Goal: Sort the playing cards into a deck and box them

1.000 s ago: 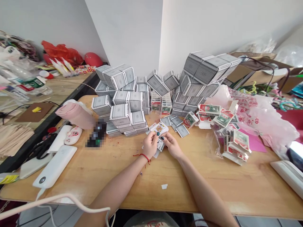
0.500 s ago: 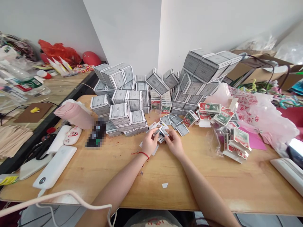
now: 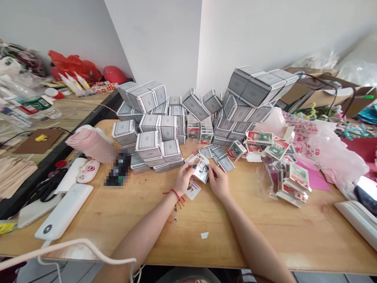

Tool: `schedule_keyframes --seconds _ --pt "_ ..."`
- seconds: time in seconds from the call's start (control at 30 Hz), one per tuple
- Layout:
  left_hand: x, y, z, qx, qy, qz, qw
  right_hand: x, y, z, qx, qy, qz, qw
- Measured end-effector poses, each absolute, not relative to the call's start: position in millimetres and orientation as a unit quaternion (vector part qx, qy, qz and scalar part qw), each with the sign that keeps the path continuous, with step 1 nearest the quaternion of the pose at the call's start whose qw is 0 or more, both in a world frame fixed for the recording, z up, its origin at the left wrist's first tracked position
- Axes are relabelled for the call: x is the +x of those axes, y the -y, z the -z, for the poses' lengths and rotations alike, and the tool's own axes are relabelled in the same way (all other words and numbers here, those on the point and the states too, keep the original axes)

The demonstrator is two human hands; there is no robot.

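Observation:
Between my two hands is a playing card (image 3: 201,173), its printed face turned up toward me. My left hand (image 3: 184,177) pinches it at the left edge, and my right hand (image 3: 217,180) grips the right edge. Under and beside the hands lie loose cards, among them a joker card (image 3: 193,190) on the table by my left wrist. Just beyond my right hand, several grey-backed cards (image 3: 219,154) lie face down. Cubes folded from grey-backed cards (image 3: 159,151) are stacked behind and to the left.
More card cubes (image 3: 253,88) pile up at the back right. Opened red and green card boxes (image 3: 294,179) lie on the right, near a pink-printed plastic bag (image 3: 326,145). A white power bank (image 3: 64,212) and a rolled pink cloth (image 3: 91,143) are on the left. A paper scrap (image 3: 204,235) lies in front.
The card between my hands has turned so its face shows more fully. My hands have shifted slightly down, and the joker card by my left wrist is now more exposed.

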State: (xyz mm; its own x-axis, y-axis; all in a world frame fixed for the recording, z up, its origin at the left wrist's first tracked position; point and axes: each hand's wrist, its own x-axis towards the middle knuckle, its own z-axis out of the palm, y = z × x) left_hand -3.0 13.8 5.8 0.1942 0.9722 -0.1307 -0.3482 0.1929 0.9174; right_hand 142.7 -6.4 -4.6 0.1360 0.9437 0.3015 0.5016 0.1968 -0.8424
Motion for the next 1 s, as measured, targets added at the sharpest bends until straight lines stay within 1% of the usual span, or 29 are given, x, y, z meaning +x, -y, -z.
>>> schedule_keyframes --seconds 0.1,0.17,0.23,0.33,0.47,0.63,0.73,0.8,0.9,1.0 --pt "-5 -17 -9 0.322 -0.312 -0.427 0.785 141 7 0 -0.568 0.619 -0.224 0.494" --pt "-7 -17 -11 0.303 -0.268 -0.375 0.834 140 7 -3 -0.549 0.623 -0.219 0.512" --pt "-9 -16 -12 0.301 -0.241 -0.336 0.859 140 6 -5 -0.538 0.618 -0.215 0.531" --pt "-12 -15 -11 0.323 -0.225 -0.301 0.868 140 7 -6 -0.533 0.607 -0.217 0.547" --pt "-14 -17 -10 0.355 -0.229 -0.289 0.859 138 8 -7 -0.527 0.586 -0.249 0.563" --pt "-15 -17 -11 0.374 -0.213 -0.296 0.853 140 7 -1 -0.530 0.479 -0.323 0.621" --pt "-18 -17 -12 0.411 -0.208 -0.303 0.834 148 2 2 -0.524 0.380 -0.367 0.668" --pt "-19 -17 -12 0.439 -0.216 -0.324 0.810 154 0 2 -0.534 0.342 -0.354 0.687" --pt "-18 -18 -12 0.486 -0.263 -0.420 0.720 158 0 -3 -0.582 0.382 -0.314 0.646" --pt "-15 -14 -11 0.578 -0.323 -0.489 0.568 154 3 -5 -0.615 0.446 -0.257 0.598"
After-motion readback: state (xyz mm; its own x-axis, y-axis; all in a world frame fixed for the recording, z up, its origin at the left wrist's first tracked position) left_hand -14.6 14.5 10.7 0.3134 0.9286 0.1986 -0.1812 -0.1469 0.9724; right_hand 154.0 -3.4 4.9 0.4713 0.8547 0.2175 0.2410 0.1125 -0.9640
